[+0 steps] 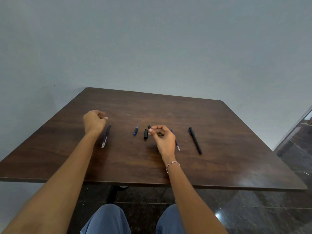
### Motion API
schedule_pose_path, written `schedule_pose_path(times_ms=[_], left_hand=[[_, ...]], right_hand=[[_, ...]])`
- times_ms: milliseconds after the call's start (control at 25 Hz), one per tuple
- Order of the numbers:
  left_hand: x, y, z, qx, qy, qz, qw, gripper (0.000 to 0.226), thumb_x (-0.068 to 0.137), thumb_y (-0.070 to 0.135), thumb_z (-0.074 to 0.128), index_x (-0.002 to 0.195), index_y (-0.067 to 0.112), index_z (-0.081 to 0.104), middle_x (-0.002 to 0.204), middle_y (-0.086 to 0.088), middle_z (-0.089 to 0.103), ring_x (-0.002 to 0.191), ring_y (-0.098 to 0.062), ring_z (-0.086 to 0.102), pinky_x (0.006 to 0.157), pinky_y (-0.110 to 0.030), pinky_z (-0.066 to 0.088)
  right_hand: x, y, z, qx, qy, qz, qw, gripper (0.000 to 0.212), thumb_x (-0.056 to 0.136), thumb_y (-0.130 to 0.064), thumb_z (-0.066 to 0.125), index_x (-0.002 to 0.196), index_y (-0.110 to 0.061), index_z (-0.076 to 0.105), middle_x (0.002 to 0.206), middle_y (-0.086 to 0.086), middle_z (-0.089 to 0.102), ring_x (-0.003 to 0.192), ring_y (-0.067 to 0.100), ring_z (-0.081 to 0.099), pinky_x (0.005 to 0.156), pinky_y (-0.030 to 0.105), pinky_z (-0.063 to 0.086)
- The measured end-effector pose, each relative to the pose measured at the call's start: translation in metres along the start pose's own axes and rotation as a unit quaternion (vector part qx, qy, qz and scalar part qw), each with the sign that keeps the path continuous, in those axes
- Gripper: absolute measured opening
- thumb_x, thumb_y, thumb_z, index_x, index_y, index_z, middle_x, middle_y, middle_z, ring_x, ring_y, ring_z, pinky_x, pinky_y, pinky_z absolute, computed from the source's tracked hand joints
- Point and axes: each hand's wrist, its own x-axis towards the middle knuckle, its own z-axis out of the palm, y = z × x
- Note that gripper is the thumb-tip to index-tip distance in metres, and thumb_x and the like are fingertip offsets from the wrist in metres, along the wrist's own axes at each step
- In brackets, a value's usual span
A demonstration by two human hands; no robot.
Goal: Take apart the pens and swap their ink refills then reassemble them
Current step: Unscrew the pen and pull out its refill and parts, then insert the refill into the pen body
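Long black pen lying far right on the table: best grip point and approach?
Mid-barrel of the black pen, pinched from above across its width. It lies flat on the table, a thin straight rod at a slant, with bare wood on both sides. The refill to its left lies apart.

left hand (94, 122) curled beside refills (105, 137) | right hand (163, 139) pinches black piece (149, 127) | black pen (195, 140) on table (168, 107)
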Motion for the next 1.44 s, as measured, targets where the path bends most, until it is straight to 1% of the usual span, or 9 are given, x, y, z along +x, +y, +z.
schedule_pose_path(times_ms=[200, 320, 440, 560, 800, 960, 1160, 1280, 1440], left_hand=[[-0.051, 0.029, 0.017, -0.242, 0.024, 0.035, 0.969, 0.021, 0.085, 0.005, 0.065, 0.104, 0.012, 0.068, 0.089, -0.001, 0.07, 0.071, -0.004, 0.066, 0.069, -0.017, 0.054], [-0.088, 0.037, 0.037, -0.361, -0.03, 0.015, 0.932, 0.021, 0.085, -0.001, 0.064, 0.102, 0.011, 0.068, 0.084, 0.0, 0.069, 0.066, -0.005, 0.067, 0.064, -0.015, 0.054], [-0.117, 0.035, 0.052, -0.407, -0.066, 0.002, 0.911, 0.024, 0.082, -0.004, 0.066, 0.097, 0.014, 0.068, 0.082, 0.003, 0.068, 0.068, -0.004, 0.068, 0.063, -0.013, 0.055], [-0.129, 0.033, 0.057, -0.396, -0.087, 0.033, 0.913, 0.028, 0.078, -0.005, 0.069, 0.104, 0.008, 0.069, 0.085, -0.001, 0.069, 0.075, -0.006, 0.066, 0.073, -0.015, 0.054], [-0.133, 0.033, 0.055, -0.336, -0.108, 0.1, 0.93, 0.037, 0.072, -0.002, 0.077, 0.105, 0.012, 0.068, 0.096, 0.001, 0.069, 0.087, -0.006, 0.065, 0.078, -0.013, 0.051], [-0.137, 0.036, 0.056, -0.242, -0.11, 0.162, 0.95, 0.033, 0.069, 0.007, 0.081, 0.095, 0.023, 0.069, 0.083, 0.004, 0.069, 0.08, -0.005, 0.065, 0.076, -0.017, 0.052], [-0.138, 0.036, 0.054, -0.24, -0.104, 0.176, 0.949, 0.031, 0.068, 0.008, 0.081, 0.092, 0.023, 0.069, 0.078, 0.01, 0.068, 0.072, 0.001, 0.063, 0.069, -0.01, 0.05], [-0.136, 0.035, 0.056, -0.245, -0.109, 0.178, 0.947, 0.033, 0.069, 0.005, 0.08, 0.098, 0.017, 0.069, 0.079, 0.009, 0.067, 0.072, 0.002, 0.062, 0.069, -0.006, 0.048], [-0.135, 0.034, 0.057, -0.264, -0.097, 0.161, 0.946, 0.033, 0.07, 0.0, 0.079, 0.098, 0.016, 0.069, 0.08, 0.003, 0.066, 0.072, -0.002, 0.06, 0.067, -0.004, 0.047]], right_hand=[[0.001, 0.003, 0.001, 0.02, 0.015, -0.008, 1.0, 0.018, 0.08, -0.014, 0.075, 0.091, -0.025, 0.066, 0.09, 0.0, 0.074, 0.088, 0.009, 0.07, 0.083, 0.027, 0.055], [0.001, 0.003, 0.0, 0.011, 0.026, -0.024, 0.999, 0.026, 0.08, -0.015, 0.075, 0.104, -0.025, 0.068, 0.086, -0.013, 0.071, 0.084, -0.006, 0.065, 0.077, 0.01, 0.048], [0.0, 0.002, 0.0, -0.015, 0.039, -0.035, 0.998, 0.036, 0.081, -0.019, 0.074, 0.116, -0.026, 0.067, 0.084, -0.014, 0.069, 0.081, -0.013, 0.06, 0.074, 0.003, 0.043], [-0.001, 0.002, 0.0, -0.025, 0.041, -0.059, 0.997, 0.034, 0.079, -0.019, 0.076, 0.111, -0.028, 0.069, 0.079, -0.015, 0.068, 0.078, -0.012, 0.061, 0.07, 0.001, 0.042], [-0.002, 0.0, 0.0, 0.008, 0.038, -0.075, 0.996, 0.028, 0.077, -0.017, 0.078, 0.099, -0.03, 0.067, 0.077, -0.011, 0.07, 0.076, -0.006, 0.065, 0.067, 0.004, 0.045], [-0.006, -0.004, -0.001, 0.013, 0.019, -0.079, 0.997, 0.033, 0.077, -0.014, 0.078, 0.094, -0.038, 0.062, 0.075, -0.01, 0.07, 0.076, -0.001, 0.068, 0.068, 0.01, 0.051], [-0.01, -0.008, -0.001, 0.003, -0.01, -0.067, 0.998, 0.025, 0.082, -0.017, 0.073, 0.098, -0.034, 0.065, 0.081, -0.009, 0.071, 0.078, 0.0, 0.068, 0.07, 0.013, 0.052], [0.003, -0.015, -0.01, -0.048, 0.007, -0.071, 0.996, 0.026, 0.087, -0.007, 0.065, 0.105, -0.025, 0.066, 0.093, -0.013, 0.067, 0.085, -0.004, 0.063, 0.078, 0.011, 0.05], [0.041, -0.024, -0.042, -0.195, 0.064, 0.011, 0.979, 0.027, 0.087, 0.004, 0.059, 0.109, -0.009, 0.066, 0.093, 0.003, 0.065, 0.085, 0.013, 0.063, 0.088, 0.029, 0.053]])
